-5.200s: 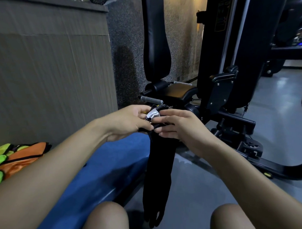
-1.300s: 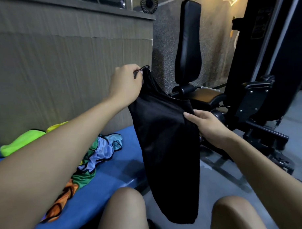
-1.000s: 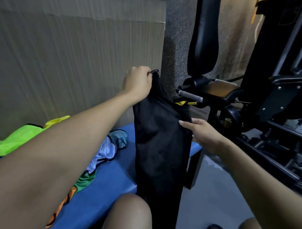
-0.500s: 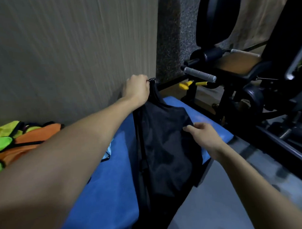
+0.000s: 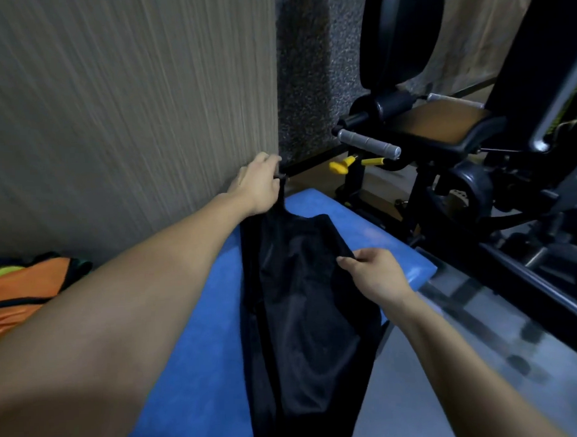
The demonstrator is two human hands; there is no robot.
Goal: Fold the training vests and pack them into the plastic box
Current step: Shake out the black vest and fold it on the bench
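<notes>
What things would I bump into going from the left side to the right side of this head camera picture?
orange vest → left hand → black vest → right hand → brown seat pad

Both my forearms are bare from the near edge of the view to the wrists; no sleeve, cuff or glove shows on either. My left hand [image 5: 258, 183] is uncovered, with no ring, watch or band at the wrist. My right hand [image 5: 377, 274] is likewise uncovered, its wrist plain, its fingernails short and unpainted. No markings show on either arm.
</notes>
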